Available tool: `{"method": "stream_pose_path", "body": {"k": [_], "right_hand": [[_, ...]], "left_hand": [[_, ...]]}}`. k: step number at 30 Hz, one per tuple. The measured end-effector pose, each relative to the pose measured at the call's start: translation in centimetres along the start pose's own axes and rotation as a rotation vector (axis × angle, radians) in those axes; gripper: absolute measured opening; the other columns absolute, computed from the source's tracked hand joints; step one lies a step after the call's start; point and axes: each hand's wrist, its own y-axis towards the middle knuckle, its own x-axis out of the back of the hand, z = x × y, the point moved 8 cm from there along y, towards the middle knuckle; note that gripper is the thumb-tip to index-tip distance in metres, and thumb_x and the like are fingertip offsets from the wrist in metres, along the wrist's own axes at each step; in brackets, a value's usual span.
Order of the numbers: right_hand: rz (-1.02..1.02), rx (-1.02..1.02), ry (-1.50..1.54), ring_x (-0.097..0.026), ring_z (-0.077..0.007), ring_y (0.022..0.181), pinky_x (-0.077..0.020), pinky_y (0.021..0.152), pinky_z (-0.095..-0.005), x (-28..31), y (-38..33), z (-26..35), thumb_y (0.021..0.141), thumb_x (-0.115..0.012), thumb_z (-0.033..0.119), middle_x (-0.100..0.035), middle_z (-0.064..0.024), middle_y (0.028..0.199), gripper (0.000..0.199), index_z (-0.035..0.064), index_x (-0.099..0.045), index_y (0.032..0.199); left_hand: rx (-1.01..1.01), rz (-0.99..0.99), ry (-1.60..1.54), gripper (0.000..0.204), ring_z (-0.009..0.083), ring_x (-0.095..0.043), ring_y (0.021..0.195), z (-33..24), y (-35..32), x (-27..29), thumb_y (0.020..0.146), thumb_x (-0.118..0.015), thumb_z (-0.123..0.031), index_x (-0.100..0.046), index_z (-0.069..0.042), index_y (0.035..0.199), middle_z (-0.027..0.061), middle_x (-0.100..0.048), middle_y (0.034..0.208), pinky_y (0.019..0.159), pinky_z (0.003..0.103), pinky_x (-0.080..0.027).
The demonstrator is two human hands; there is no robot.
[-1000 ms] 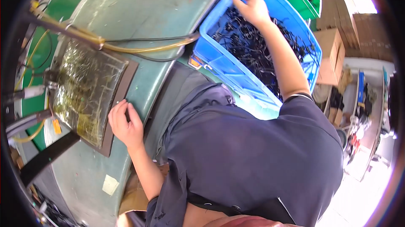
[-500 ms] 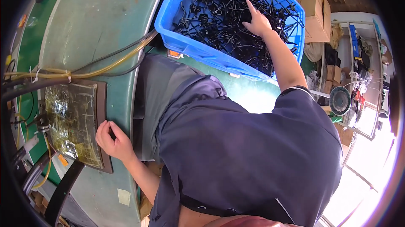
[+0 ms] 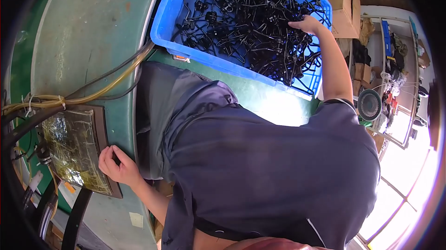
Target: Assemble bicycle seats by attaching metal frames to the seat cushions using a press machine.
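My right hand (image 3: 307,25) reaches into a blue plastic bin (image 3: 223,63) at the top. It is over a tangled heap of black bent-wire parts (image 3: 251,22). The thumb points left across the heap, but the other fingertips are hidden, so I cannot tell if they grip a part. My left hand (image 3: 120,166) rests on the green worktable (image 3: 100,55) by the right edge of a flat pad (image 3: 76,150). Its fingers are curled toward the thumb, with a dark gap inside the curl and nothing visible in it. The pad has a shiny, wrinkled, yellowish cover and a dark border.
Yellow and black hoses (image 3: 104,89) cross the table above the pad. Dark metal bars (image 3: 76,217) stand at lower left. A cardboard box (image 3: 341,6) sits right of the bin. Farther right are a round fan (image 3: 370,104) and a cluttered shelf (image 3: 402,50).
My right hand has moved right and down within the bin, from pointing over the heap to fingers reaching into it. The view has shifted slightly; my left hand stays by the pad.
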Motion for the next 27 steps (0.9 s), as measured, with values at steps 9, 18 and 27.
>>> {"method": "stream_pose_path", "body": {"k": [9,18,27], "right_hand": [[-0.068,0.001,0.007,-0.072,-0.0443,0.123,-0.0566,0.106,-0.0421,-2.3,-0.6,2.8,0.084,-0.085,0.060,-0.069,-0.0373,0.133,0.091,-0.0206,-0.069,0.121],[-0.251,-0.010,-0.189,-0.070,-0.0493,0.122,-0.0571,0.105,-0.0527,-2.9,-6.5,2.4,0.098,-0.062,0.019,-0.070,-0.0355,0.130,0.047,-0.0077,-0.055,0.137],[-0.355,0.153,-0.409,-0.077,-0.0444,0.106,-0.0626,0.091,-0.0544,-2.8,-17.0,11.5,0.101,-0.054,0.008,-0.077,-0.0259,0.116,0.023,-0.0009,-0.060,0.122]], "left_hand": [[0.035,-0.017,-0.065,0.006,0.0302,-0.068,0.103,0.8,-0.6,0.0,0.099,-0.076,-0.003,-0.075,0.001,0.103,0.0117,-0.074,0.112,0.085,0.041,-0.055],[0.051,-0.020,-0.115,0.006,0.0293,-0.068,0.103,1.1,-0.7,0.3,0.100,-0.075,-0.004,-0.075,0.001,0.103,0.0114,-0.074,0.113,0.086,0.040,-0.056],[0.020,-0.034,-0.159,0.005,0.0301,-0.068,0.103,0.7,-0.5,0.7,0.100,-0.075,-0.003,-0.074,0.001,0.103,0.0122,-0.075,0.114,0.085,0.041,-0.055]]}}
